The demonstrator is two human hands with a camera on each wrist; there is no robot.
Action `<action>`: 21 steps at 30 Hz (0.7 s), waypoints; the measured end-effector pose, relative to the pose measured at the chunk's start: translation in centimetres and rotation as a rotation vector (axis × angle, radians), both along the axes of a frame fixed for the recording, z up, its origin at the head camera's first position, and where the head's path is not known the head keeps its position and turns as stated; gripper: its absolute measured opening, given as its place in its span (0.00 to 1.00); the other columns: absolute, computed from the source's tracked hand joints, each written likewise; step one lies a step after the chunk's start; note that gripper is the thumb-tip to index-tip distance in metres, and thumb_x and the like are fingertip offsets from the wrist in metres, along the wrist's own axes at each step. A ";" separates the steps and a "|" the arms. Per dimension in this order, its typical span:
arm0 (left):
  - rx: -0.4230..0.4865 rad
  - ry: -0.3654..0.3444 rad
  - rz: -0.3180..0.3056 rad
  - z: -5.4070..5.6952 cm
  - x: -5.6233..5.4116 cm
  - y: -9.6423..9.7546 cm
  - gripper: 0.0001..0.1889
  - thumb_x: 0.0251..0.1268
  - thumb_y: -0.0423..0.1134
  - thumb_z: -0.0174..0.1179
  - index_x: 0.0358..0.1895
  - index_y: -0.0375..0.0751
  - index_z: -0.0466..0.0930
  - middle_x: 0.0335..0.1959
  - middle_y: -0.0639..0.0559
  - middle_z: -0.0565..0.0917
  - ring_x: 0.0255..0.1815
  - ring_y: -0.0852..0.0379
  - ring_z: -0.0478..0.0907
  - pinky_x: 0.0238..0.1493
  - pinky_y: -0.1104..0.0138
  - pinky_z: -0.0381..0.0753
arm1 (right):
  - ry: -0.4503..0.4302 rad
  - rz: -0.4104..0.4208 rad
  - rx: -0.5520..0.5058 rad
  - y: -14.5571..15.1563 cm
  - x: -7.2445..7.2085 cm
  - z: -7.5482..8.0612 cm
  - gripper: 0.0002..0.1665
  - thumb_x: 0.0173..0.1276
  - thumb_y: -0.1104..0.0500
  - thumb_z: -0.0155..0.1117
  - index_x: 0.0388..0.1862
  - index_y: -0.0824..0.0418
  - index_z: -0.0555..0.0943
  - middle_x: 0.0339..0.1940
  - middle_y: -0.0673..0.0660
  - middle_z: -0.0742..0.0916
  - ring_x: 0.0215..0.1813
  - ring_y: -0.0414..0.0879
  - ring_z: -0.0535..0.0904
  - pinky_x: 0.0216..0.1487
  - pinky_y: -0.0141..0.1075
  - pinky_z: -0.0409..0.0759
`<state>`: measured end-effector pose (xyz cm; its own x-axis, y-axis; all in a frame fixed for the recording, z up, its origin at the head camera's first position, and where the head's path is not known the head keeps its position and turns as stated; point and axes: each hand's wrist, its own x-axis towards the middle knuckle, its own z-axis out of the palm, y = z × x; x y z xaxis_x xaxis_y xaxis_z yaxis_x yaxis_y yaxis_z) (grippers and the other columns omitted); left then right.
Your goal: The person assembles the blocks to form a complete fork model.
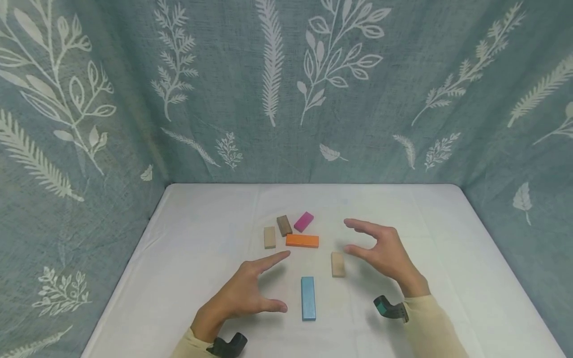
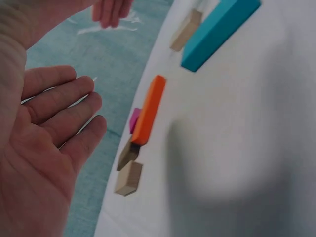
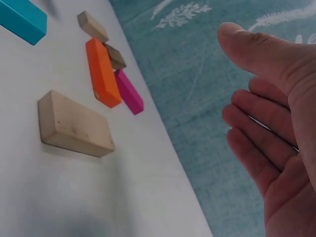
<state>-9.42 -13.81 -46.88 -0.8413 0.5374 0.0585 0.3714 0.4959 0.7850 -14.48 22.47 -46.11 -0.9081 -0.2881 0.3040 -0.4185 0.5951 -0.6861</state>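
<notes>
Both hands hover over a white table with nothing in them. My left hand (image 1: 246,288) has its fingers extended and thumb apart, left of a long blue block (image 1: 308,298). My right hand (image 1: 385,248) is spread in a wide C, its thumb tip near a light wooden block (image 1: 337,264). Farther back lies an orange block (image 1: 302,241). Behind it are a brown wooden block (image 1: 284,225) and a magenta block (image 1: 304,222); a second light wooden block (image 1: 269,237) lies to its left. In the right wrist view, the nearer light wooden block (image 3: 74,126) lies flat, apart from the fingers.
The white table (image 1: 201,214) has rounded far corners. A blue-green curtain (image 1: 215,89) with white leaf prints hangs behind it and at both sides. Dark wrist cameras, one at the left cuff (image 1: 230,345) and one at the right (image 1: 390,308), sit below the hands.
</notes>
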 end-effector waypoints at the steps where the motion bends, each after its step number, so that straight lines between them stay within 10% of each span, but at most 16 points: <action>1: -0.001 -0.008 -0.008 -0.1 0.0 0.1 0.57 0.46 0.47 0.90 0.83 0.48 0.71 0.81 0.51 0.76 0.81 0.44 0.75 0.78 0.41 0.77 | -0.003 0.005 -0.006 -0.1 -0.1 -0.1 0.35 0.63 0.55 0.87 0.70 0.55 0.87 0.66 0.51 0.91 0.67 0.54 0.89 0.70 0.56 0.86; 21: -0.072 -0.074 -0.091 -2.5 0.2 2.5 0.50 0.51 0.44 0.88 0.80 0.41 0.74 0.79 0.47 0.79 0.81 0.46 0.75 0.81 0.45 0.74 | -0.177 0.032 -0.050 -2.7 -1.9 -1.7 0.28 0.67 0.55 0.84 0.65 0.56 0.90 0.64 0.50 0.92 0.69 0.54 0.87 0.73 0.61 0.83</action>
